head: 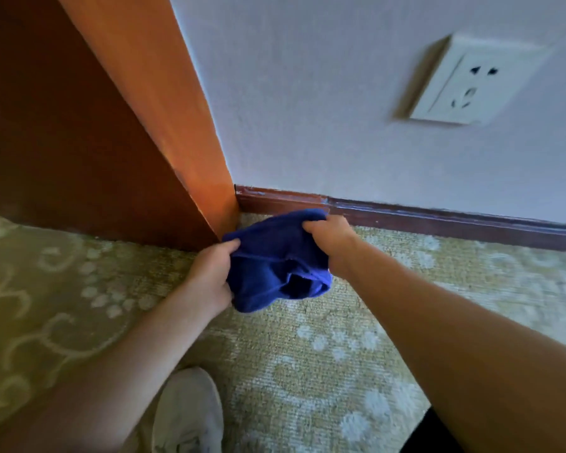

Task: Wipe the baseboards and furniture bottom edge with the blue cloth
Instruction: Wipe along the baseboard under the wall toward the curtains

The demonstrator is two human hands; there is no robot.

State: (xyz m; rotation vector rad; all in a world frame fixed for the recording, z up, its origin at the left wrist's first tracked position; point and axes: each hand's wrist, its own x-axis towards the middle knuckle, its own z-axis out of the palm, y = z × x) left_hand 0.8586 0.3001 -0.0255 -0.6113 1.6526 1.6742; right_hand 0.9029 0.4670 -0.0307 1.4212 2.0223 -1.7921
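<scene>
A white shoe [187, 410] stands on the patterned carpet [307, 371] at the bottom edge of the view, between two bare forearms. Beyond it, the blue cloth [275, 259] is bunched between both hands, near the corner where the wooden furniture panel [164, 125] meets the dark baseboard [438, 220]. The left hand [211, 276] grips the cloth's left side with curled fingers; the right hand [330, 237] clutches its upper right edge, just in front of the baseboard. A wall socket [471, 81] sits on the white wall [307, 93] above.
</scene>
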